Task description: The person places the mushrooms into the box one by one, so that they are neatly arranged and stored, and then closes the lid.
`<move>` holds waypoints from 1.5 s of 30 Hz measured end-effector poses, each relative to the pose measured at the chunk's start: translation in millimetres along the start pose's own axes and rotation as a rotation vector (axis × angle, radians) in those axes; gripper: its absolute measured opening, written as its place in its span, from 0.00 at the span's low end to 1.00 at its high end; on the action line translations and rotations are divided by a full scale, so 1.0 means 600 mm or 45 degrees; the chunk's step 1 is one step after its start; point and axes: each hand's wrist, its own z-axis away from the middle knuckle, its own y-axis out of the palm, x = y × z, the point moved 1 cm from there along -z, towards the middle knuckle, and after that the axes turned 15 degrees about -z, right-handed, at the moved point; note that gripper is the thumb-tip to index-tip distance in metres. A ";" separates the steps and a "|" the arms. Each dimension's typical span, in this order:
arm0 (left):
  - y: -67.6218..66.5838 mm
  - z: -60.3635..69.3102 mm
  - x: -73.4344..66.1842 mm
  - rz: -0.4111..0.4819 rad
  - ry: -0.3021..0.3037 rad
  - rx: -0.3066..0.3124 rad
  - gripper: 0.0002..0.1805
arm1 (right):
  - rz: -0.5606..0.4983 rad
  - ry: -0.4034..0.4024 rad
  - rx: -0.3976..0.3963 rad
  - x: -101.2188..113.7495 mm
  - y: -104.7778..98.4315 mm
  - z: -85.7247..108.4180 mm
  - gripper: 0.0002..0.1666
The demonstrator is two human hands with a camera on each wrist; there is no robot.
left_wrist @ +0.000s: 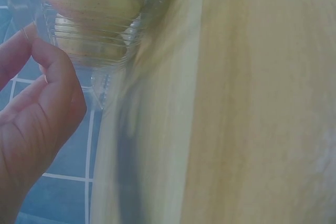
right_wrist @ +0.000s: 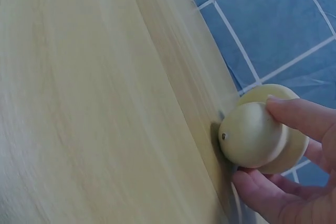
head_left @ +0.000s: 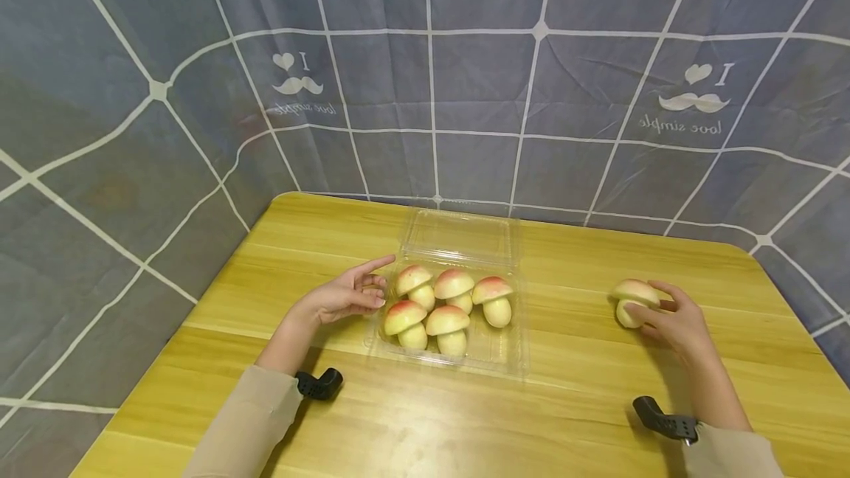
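Observation:
At the right of the table, my right hand (head_left: 674, 319) grips a toy mushroom (head_left: 636, 292) with a pale reddish cap. The right wrist view shows its cream stem (right_wrist: 252, 135) with a small hole in the end, and the thumb pressing on it. A clear plastic box (head_left: 508, 356) lies with its lid (head_left: 461, 234) folded back. Inside are several toy mushrooms (head_left: 454, 285) with red-yellow caps; bare room shows at its front right. My left hand (head_left: 345, 293) is at the box's left edge, index finger extended. The left wrist view shows its fingers beside the plastic rim; firm contact is unclear.
The wooden table (head_left: 564, 404) has rounded far corners. Grey-blue curtain (head_left: 478, 87) with white grid lines hangs behind it and at both sides. A black wrist mount (head_left: 320, 383) sticks out from the left sleeve, and another black mount (head_left: 664, 419) from the right.

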 end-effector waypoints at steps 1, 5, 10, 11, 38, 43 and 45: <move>0.000 0.000 0.000 0.000 0.000 0.001 0.46 | 0.004 0.000 0.007 0.000 0.001 -0.001 0.49; -0.001 -0.001 0.001 -0.008 0.001 0.006 0.46 | -0.005 -0.006 0.019 0.001 0.006 -0.003 0.49; -0.003 -0.003 0.002 -0.009 0.004 0.000 0.46 | -0.039 -0.020 0.043 0.003 0.017 -0.003 0.48; -0.003 -0.003 0.002 -0.009 0.002 -0.002 0.46 | -0.045 -0.020 0.050 0.003 0.019 -0.004 0.48; -0.002 -0.001 0.005 0.017 0.018 0.006 0.45 | -0.203 -0.115 0.207 0.045 0.098 0.015 0.43; -0.002 -0.002 0.004 0.025 0.025 0.006 0.46 | -0.208 -0.143 0.245 0.057 0.119 0.023 0.42; -0.002 -0.002 0.004 0.026 0.022 0.003 0.46 | -0.216 -0.150 0.264 0.061 0.128 0.026 0.41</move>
